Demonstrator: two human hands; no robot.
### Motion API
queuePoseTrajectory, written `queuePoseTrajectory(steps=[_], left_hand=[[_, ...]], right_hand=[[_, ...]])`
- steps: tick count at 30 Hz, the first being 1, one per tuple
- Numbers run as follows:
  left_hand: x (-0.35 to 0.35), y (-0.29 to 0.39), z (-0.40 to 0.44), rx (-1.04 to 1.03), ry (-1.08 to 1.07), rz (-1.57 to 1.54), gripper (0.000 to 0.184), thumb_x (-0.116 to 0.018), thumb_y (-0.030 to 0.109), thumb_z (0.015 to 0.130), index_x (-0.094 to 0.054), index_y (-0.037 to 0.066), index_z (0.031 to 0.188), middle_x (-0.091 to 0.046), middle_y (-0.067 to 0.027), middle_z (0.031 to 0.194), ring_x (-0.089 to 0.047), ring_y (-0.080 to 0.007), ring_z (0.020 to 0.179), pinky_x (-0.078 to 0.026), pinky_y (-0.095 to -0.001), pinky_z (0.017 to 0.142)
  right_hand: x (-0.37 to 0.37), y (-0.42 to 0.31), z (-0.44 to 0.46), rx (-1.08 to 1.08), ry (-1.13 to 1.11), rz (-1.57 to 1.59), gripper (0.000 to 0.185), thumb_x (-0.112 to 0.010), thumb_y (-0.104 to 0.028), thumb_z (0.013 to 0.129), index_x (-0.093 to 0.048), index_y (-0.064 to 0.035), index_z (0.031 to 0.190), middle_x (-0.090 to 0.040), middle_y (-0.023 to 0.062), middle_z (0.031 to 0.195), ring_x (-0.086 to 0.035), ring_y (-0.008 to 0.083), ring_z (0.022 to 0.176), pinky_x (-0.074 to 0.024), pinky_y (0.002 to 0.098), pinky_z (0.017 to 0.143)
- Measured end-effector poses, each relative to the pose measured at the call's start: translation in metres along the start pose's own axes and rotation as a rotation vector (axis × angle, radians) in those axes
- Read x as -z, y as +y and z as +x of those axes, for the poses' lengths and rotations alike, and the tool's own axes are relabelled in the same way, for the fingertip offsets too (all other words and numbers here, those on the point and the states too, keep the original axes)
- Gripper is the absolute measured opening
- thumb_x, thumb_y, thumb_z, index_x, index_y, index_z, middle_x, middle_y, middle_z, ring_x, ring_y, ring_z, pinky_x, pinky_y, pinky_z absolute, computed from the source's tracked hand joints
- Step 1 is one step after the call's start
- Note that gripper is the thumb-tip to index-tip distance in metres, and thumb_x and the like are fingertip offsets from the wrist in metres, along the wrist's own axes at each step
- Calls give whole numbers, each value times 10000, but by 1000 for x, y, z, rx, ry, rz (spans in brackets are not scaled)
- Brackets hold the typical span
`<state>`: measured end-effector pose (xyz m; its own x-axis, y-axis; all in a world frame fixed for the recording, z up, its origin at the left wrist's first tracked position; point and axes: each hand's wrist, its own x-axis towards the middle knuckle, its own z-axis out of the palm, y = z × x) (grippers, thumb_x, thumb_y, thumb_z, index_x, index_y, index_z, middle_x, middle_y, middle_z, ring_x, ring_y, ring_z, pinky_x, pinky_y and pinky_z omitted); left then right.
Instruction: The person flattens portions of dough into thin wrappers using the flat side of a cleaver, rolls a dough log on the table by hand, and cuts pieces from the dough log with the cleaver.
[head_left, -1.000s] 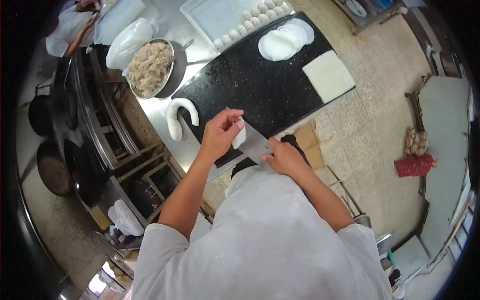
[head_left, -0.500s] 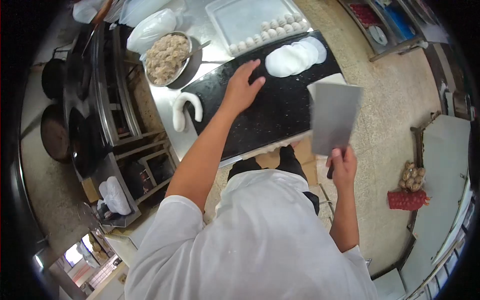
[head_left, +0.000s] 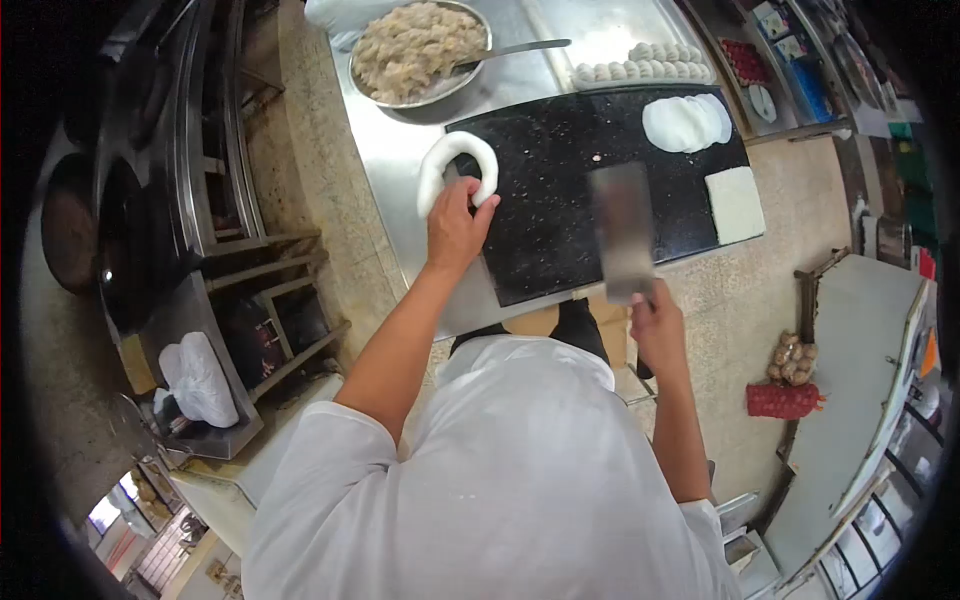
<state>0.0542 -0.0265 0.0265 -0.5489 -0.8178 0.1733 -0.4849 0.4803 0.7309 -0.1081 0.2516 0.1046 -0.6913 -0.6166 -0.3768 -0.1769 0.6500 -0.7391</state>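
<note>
A curved rope of white dough [head_left: 450, 152] lies at the left edge of the black board [head_left: 540, 215]. My left hand [head_left: 458, 228] is closed at its near right end, thumb and fingers about the dough. My right hand [head_left: 660, 325] grips the handle of a cleaver [head_left: 625, 225], its broad metal blade blurred by motion over the board's front half. To the blade's right lies a folded white cloth [head_left: 735, 205]. Overlapping flat dough rounds [head_left: 685, 123] rest at the board's far right corner.
A metal bowl of pale filling [head_left: 418, 52] with a utensil [head_left: 520, 48] in it stands at the back left. Behind the board, a tray holds several dumplings [head_left: 640, 66]. Dark woks [head_left: 68, 225] are off to the left. A red net bag [head_left: 782, 400] sits at right.
My left hand has moved from above the board to the dough rope and closed on its end. The cleaver has swung left over the board. The view has shifted.
</note>
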Motion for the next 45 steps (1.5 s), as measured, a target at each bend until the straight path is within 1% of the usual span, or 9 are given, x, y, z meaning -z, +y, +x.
queuePoseTrajectory(steps=[7,19,20,23,26,32,38,43,45], left_hand=[[25,-27,-25,-209,-145,-43,219,-796,184,843,-674,41,955,-675,-147,914,-667,-367,866,-540,-445,767],[35,40,-20,-538,-371,275,412,-642,289,968,-624,36,644,-568,-139,696,-588,-345,726,-475,-469,666],[28,62,-15,-401,-847,444,339,-609,375,985,-740,71,908,-676,-157,982,-617,-346,1064,-490,-482,918],[-34,55,-37,-900,-498,472,498,-547,514,990,-653,181,1344,-543,-167,1444,-381,-374,1444,-270,-612,1171],[-75,83,-17,-871,-777,403,673,-484,635,972,-425,307,1558,-267,-108,1673,-154,-377,1563,-57,-710,1199],[-117,122,7,-976,-778,411,699,-477,659,965,-424,302,1563,-299,-115,1662,-176,-397,1556,-72,-673,1217],[-111,132,14,-779,-844,246,718,-486,645,969,-406,268,1575,-253,-123,1682,-169,-402,1558,-78,-596,1248],[-96,101,8,-1148,-994,266,748,-545,668,919,-453,271,1546,-320,-88,1658,-247,-364,1542,-118,-653,1220],[-116,103,23,-1151,-981,254,744,-543,670,919,-461,269,1541,-342,-84,1646,-266,-356,1535,-125,-658,1216]], right_hand=[[-62,-105,-9,338,-260,-805,86,-491,-148,993,-523,-77,1028,-663,194,954,-718,399,833,-560,515,684],[0,7,-62,108,-126,-287,155,-587,-161,985,-575,-6,983,-666,202,856,-643,409,742,-510,463,659],[8,19,-70,78,-23,-185,168,-620,-160,982,-582,-1,943,-653,155,764,-630,316,627,-501,385,585],[50,35,-91,11,146,53,235,-641,-223,990,-651,11,1016,-704,169,828,-701,279,730,-534,368,663],[85,41,-77,96,389,228,253,-582,-241,1034,-649,0,998,-647,79,769,-603,107,622,-480,273,575],[69,95,85,-374,409,976,261,-539,-310,1056,-554,-68,961,-580,34,726,-566,135,573,-476,308,534],[45,79,30,-349,206,504,265,-569,-317,1036,-586,-59,981,-582,33,728,-539,126,524,-434,306,459],[-47,98,-16,102,-123,-25,383,-668,-353,966,-668,0,1113,-689,250,885,-688,412,912,-485,527,974],[-58,85,-5,86,-8,87,431,-676,-382,941,-682,16,1105,-684,334,1011,-616,509,1113,-290,556,1165]])
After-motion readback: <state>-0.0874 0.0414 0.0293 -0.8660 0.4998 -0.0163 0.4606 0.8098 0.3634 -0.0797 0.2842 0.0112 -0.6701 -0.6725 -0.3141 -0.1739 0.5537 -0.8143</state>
